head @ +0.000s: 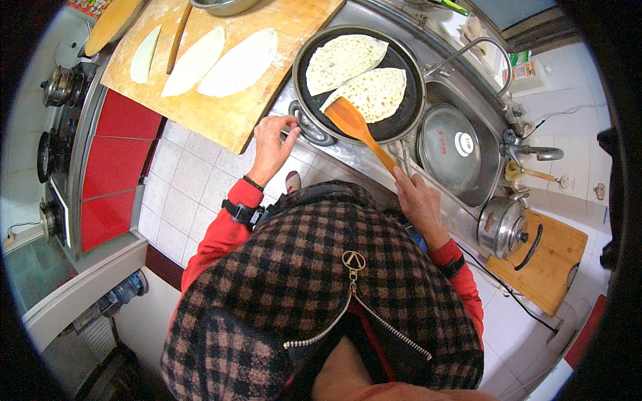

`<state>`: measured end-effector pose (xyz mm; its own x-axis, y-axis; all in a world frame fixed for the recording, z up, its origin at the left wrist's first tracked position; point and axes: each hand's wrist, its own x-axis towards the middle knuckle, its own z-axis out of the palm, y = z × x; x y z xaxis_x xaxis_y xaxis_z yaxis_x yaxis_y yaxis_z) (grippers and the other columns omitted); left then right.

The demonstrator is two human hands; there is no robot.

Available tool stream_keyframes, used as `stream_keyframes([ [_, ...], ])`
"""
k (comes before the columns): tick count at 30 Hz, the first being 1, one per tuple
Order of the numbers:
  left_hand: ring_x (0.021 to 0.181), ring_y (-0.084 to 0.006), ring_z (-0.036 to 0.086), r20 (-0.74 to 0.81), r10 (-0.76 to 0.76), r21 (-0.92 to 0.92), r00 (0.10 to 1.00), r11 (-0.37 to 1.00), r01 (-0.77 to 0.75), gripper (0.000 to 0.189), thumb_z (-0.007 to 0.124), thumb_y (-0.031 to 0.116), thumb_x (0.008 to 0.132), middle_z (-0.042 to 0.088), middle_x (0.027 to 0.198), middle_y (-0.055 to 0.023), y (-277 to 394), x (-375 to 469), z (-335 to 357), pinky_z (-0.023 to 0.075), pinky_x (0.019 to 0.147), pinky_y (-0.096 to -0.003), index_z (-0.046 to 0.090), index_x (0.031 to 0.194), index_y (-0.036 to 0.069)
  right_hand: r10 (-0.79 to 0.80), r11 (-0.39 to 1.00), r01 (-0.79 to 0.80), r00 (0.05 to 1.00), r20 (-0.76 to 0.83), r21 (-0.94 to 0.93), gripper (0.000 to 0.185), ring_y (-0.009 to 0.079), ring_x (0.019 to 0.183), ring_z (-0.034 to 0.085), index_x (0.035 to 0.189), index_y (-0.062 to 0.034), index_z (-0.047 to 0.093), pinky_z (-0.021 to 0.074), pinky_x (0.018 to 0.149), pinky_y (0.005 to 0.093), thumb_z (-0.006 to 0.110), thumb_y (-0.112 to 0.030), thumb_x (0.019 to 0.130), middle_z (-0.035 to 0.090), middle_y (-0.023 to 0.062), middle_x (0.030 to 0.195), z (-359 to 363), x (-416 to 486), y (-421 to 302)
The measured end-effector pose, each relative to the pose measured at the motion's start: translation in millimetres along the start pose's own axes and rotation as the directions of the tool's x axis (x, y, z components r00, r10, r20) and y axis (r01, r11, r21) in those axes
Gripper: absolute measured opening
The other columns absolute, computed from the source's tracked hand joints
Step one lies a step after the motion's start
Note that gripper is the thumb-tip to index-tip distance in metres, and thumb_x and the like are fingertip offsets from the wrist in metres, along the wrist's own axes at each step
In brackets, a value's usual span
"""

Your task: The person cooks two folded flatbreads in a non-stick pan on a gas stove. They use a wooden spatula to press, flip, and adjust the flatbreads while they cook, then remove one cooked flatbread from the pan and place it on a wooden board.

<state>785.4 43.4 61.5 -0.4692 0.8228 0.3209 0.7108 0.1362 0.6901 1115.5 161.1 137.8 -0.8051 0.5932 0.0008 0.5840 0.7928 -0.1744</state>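
My right hand (417,200) grips the handle of a wooden spatula (357,125). Its blade rests at the left end of a half-moon stuffed flatbread (383,95) with brown spots. Beside that one, a second, paler half-moon flatbread (343,60) lies in the same round black pan (396,131). My left hand (275,143) is bent beside the pan's dark loop handle (313,130), thumb and fingers slightly apart, holding nothing. Uncooked half-moon dough pieces (241,65) lie on the floured wooden board (210,118), with a thin rolling pin (179,37) among them.
A metal bowl (225,6) stands at the board's far edge. Right of the pan, a sink (481,193) holds a glass lid (449,150) under a curved faucet (501,55). Farther right are a steel pot (499,228) and a cutting board (556,265). Red cabinets (115,170) stand left.
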Motion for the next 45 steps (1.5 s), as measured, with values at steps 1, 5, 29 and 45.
stream_keyframes([
  [1, 0.095, -0.0266, 0.057, 0.003, -0.006, 0.006, 1.000, 1.000, 0.006, 0.020, 0.066, 0.016, 0.085, 0.066, 0.093, -0.0049, -1.0, -0.6, -0.5, 0.0426, 0.088, -0.0401, 0.066, 0.103, 0.007, 0.002, 1.000, -0.002, 1.000, 0.001, 0.002, 0.041, 0.0298, 0.056, 0.061, 0.129, -0.0240, 0.055, 0.0451, 0.045, 0.0431, 0.062, -0.019, 0.089, 0.057, 0.0088, 0.081, -0.4, -0.4, 0.9],
  [5, 0.098, -0.0263, 0.055, 0.002, -0.039, -0.036, 0.999, 0.999, 0.039, 0.021, 0.068, 0.017, 0.082, 0.065, 0.093, -0.0033, -4.2, 0.0, -0.3, 0.0372, 0.087, -0.0412, 0.066, 0.101, 0.009, -0.013, 1.000, 0.014, 0.999, -0.045, 0.027, 0.042, 0.0292, 0.056, 0.061, 0.130, -0.0237, 0.054, 0.0452, 0.045, 0.0430, 0.063, -0.020, 0.089, 0.057, 0.0088, 0.080, -2.8, 0.2, 2.7],
  [29, 0.097, -0.0260, 0.055, 0.016, -0.019, -0.044, 1.000, 0.999, 0.020, 0.022, 0.068, 0.016, 0.082, 0.065, 0.092, -0.0027, -4.0, 3.1, 3.7, 0.0374, 0.087, -0.0407, 0.066, 0.102, 0.009, -0.003, 0.998, 0.012, 0.990, -0.138, 0.060, 0.038, 0.0299, 0.054, 0.059, 0.125, -0.0222, 0.059, 0.0460, 0.047, 0.0417, 0.064, -0.019, 0.088, 0.057, 0.0091, 0.075, -14.5, 23.5, 3.1],
  [45, 0.098, -0.0260, 0.053, 0.012, -0.026, -0.007, 1.000, 1.000, 0.026, 0.023, 0.067, 0.018, 0.084, 0.064, 0.093, -0.0024, -9.5, 0.6, -2.0, 0.0372, 0.088, -0.0406, 0.065, 0.105, 0.009, 0.091, 0.988, -0.071, 0.986, -0.143, 0.140, 0.028, 0.0321, 0.063, 0.062, 0.117, -0.0184, 0.064, 0.0489, 0.054, 0.0446, 0.061, -0.022, 0.089, 0.061, 0.0104, 0.075, -20.7, 25.9, 16.0],
])
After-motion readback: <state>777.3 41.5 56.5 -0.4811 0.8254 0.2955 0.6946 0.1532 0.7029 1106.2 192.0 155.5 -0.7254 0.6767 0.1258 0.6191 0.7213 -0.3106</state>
